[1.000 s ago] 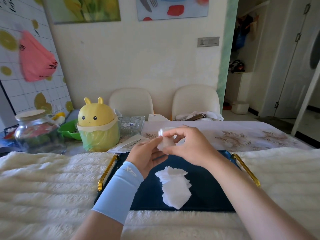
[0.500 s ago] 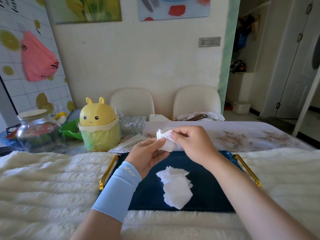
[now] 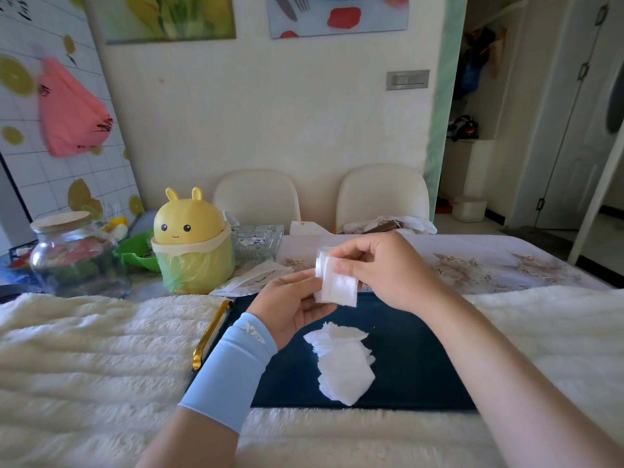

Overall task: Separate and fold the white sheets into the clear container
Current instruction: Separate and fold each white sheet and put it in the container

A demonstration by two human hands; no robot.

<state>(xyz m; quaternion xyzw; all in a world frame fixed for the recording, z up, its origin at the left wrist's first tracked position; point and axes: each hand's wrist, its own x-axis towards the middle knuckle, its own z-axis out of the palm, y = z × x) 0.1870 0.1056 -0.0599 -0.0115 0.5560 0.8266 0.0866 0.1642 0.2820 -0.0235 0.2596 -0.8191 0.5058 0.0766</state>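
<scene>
Head view, one frame.

- Left hand (light-blue sleeve on the wrist): palm up, grip narrow, thumb and fingertips pinching the left edge of the held stack of white sheets.
- Right hand: grip narrow, thumb and forefinger pinching the top right part of the same stack. The front sheet hangs flat, its lower edge free and square.
- The held stack is in the air over the far edge of the navy tray, touching nothing but the fingers.
- Loose pile of white sheets: lies on the tray near its middle, edges fanned and ragged, well clear of all four tray edges. Bare tray lies to its right and left.
- Gold handle runs along the tray's left edge, just beside the left wrist.
- The tray sits on a cream fluffy cover over the desk.
- Clear container: on the desk beyond the tray, touching or just beside the yellow bunny bin; contents are unclear.
- Glass jar stands far left, apart from the working area.
</scene>
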